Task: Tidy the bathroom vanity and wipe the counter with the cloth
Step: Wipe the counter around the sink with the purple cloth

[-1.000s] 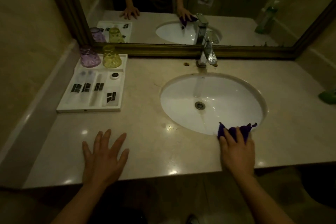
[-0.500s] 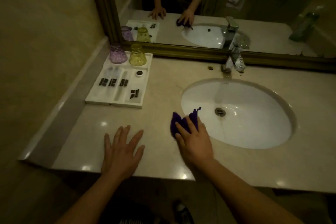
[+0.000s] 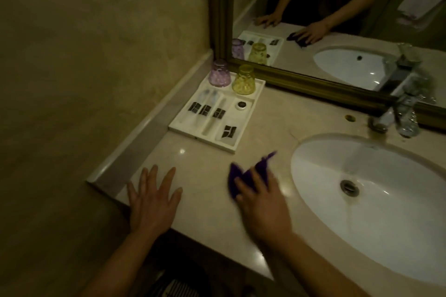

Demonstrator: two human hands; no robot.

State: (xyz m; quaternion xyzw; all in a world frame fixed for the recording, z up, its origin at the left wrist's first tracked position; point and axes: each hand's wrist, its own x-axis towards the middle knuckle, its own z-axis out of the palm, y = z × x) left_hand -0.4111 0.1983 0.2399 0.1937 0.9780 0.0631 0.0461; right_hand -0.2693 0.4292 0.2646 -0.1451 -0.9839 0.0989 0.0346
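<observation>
A purple cloth [image 3: 243, 172] lies on the beige marble counter [image 3: 210, 157], left of the white sink basin [image 3: 376, 202]. My right hand [image 3: 263, 205] presses flat on the cloth, with its fingers over the cloth's near part. My left hand [image 3: 152, 200] rests flat on the counter near the front left corner, fingers spread and holding nothing. A white amenity tray [image 3: 243, 137] sits behind the cloth against the left wall.
On the tray's far end stand an upturned purple glass [image 3: 219, 73] and an upturned yellow glass [image 3: 244, 79]. A chrome faucet [image 3: 395, 116] rises behind the basin. A gold-framed mirror [image 3: 301, 79] runs along the back. A raised marble ledge [image 3: 144, 132] borders the left wall.
My right hand has slid the cloth leftward from the basin's front rim onto the counter left of the sink. The camera view has swung left. My left hand stays flat.
</observation>
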